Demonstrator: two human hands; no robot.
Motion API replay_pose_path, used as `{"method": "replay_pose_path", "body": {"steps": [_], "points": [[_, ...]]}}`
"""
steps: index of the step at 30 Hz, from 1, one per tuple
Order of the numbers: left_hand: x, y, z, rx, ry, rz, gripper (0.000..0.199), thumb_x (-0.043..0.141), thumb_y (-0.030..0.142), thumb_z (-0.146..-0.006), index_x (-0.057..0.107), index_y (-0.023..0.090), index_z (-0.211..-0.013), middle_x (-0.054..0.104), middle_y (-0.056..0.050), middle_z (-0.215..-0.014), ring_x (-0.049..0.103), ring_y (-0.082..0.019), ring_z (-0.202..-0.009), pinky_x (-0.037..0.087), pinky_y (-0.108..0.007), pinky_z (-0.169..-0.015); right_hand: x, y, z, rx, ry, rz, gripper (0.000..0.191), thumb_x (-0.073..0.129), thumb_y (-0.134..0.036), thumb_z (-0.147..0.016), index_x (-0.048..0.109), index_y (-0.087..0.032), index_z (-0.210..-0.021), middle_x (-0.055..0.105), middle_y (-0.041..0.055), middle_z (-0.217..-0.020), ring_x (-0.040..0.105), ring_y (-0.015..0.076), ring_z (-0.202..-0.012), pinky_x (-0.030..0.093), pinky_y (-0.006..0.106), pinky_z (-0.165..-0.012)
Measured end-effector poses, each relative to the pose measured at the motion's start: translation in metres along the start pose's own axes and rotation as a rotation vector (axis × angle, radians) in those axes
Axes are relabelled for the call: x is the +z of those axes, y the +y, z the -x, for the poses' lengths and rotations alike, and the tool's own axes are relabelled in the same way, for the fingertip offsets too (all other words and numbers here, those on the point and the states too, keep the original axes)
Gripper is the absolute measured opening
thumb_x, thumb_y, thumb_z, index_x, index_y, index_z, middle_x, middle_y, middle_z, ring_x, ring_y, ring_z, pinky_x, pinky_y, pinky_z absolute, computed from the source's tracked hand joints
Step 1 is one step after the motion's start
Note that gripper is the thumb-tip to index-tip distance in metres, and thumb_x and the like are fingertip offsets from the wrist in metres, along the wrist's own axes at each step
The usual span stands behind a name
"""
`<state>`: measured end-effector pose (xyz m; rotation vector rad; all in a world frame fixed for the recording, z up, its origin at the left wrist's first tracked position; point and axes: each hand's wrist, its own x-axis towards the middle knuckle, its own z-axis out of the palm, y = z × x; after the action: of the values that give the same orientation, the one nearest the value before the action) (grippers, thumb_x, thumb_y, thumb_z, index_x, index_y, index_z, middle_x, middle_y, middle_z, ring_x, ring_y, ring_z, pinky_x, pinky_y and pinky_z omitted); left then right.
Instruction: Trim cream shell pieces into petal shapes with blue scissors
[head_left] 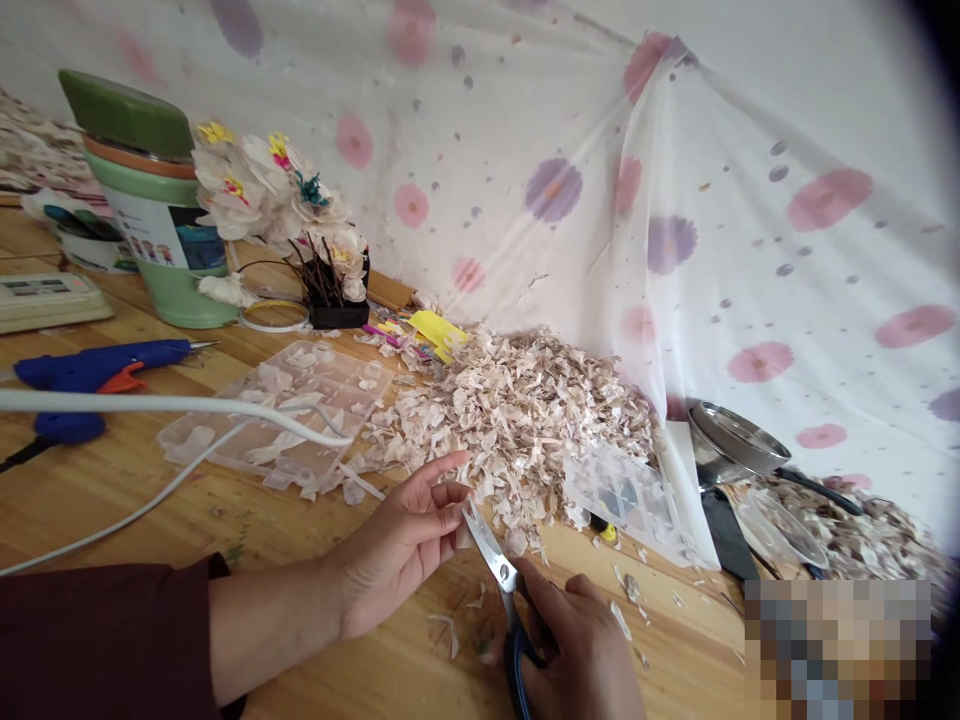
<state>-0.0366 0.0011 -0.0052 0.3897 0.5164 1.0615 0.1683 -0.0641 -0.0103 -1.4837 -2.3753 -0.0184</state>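
Observation:
My right hand (577,640) is wrapped round a pair of scissors (501,572) with dark blue handles. The metal blades look nearly closed and point up and left. Their tips reach the fingertips of my left hand (412,540), which pinches thumb against fingers. Whatever lies in that pinch is too small to make out; a pale scrap may show below it. Just beyond both hands spreads a large heap of pale, petal-like flakes (525,420). Loose flakes lie on the wooden table (300,560) near the scissors.
At left lie a clear compartment tray (300,440), a white cable (187,403) and a blue glue gun (97,368). Behind them stand a green container (180,290) and white handmade flowers (255,190). A metal bowl (739,440) and plastic sheet (622,490) are at right.

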Motion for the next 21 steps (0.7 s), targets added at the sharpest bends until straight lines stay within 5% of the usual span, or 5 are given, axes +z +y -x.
{"method": "replay_pose_path", "body": {"steps": [9,14,21], "points": [[0.0003,0.0011,-0.0002,0.025,-0.019,-0.021,0.063,0.076,0.006,-0.073,0.052,0.018,-0.129,0.063,0.001,-0.081,0.057,-0.009,-0.066,0.046,-0.022,-0.068,0.0035,0.0022,0.0032,0.121,-0.067,-0.082,0.038,0.065,-0.034,-0.082,0.069,-0.013,-0.113,0.067,0.0052,-0.059,0.063,0.0212,-0.055,0.043,0.026,-0.052],[0.0017,0.0011,0.0013,0.029,0.01,-0.064,0.063,0.079,0.009,-0.071,0.053,0.02,-0.128,0.062,0.003,-0.08,0.056,-0.009,-0.066,0.044,-0.023,-0.07,-0.0007,0.0005,0.004,0.359,-0.128,-0.354,0.035,0.062,-0.045,-0.082,0.072,-0.019,-0.103,0.067,0.0042,-0.066,0.06,0.0202,-0.06,0.044,0.024,-0.053],[0.0019,0.0016,0.0045,0.015,-0.023,-0.104,0.064,0.081,0.012,-0.069,0.053,0.023,-0.126,0.061,0.004,-0.081,0.056,-0.009,-0.065,0.04,-0.026,-0.069,0.0045,0.0032,0.003,0.437,-0.066,-0.68,0.038,0.066,-0.04,-0.078,0.071,-0.016,-0.107,0.067,0.0031,-0.073,0.06,0.0192,-0.065,0.048,0.025,-0.06]]}}
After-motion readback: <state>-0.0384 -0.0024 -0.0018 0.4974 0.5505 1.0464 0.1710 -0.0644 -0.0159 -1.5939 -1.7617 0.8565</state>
